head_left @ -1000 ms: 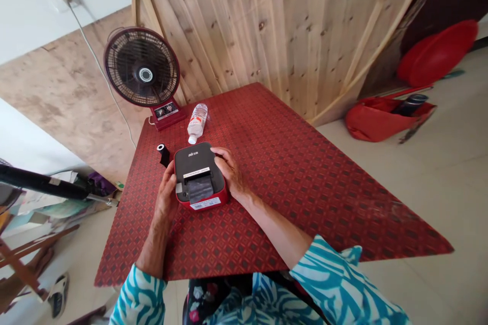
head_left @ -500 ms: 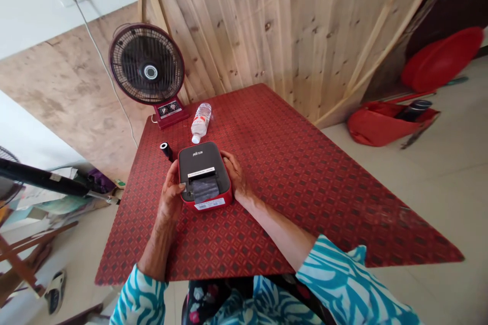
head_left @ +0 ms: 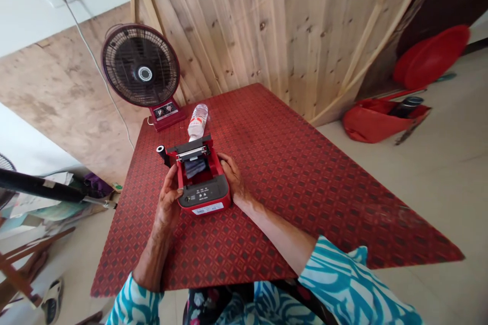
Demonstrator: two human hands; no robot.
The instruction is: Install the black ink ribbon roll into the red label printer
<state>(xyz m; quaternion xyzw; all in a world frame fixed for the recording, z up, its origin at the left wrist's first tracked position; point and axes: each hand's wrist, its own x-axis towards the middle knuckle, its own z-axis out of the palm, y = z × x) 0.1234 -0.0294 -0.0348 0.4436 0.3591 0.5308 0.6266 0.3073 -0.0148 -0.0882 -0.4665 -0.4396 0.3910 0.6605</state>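
Note:
A small red and black label printer [head_left: 206, 190] sits on the red patterned table, its lid [head_left: 189, 145] raised and tilted back. Inside the open bay lies a dark, crumpled strip [head_left: 195, 167]. My left hand [head_left: 170, 197] grips the printer's left side, with the thumb on the front-left top corner. Against the opposite side, my right hand [head_left: 233, 177] is curled around the body. A small black roll with a white core [head_left: 163, 155] stands just beyond my left fingers. Behind the lid lies a clear plastic bottle [head_left: 198, 121], its cap end partly hidden.
A dark red fan [head_left: 145, 73] stands at the table's back left corner. The patterned table [head_left: 305, 198] stretches right toward a wooden panel [head_left: 263, 25]. On the floor to the right are a red bag [head_left: 368, 124] and a red basin [head_left: 430, 58].
The printer's lid has swung up and back from closed, exposing the inside. Both hands keep their places on its sides. The view has shifted slightly.

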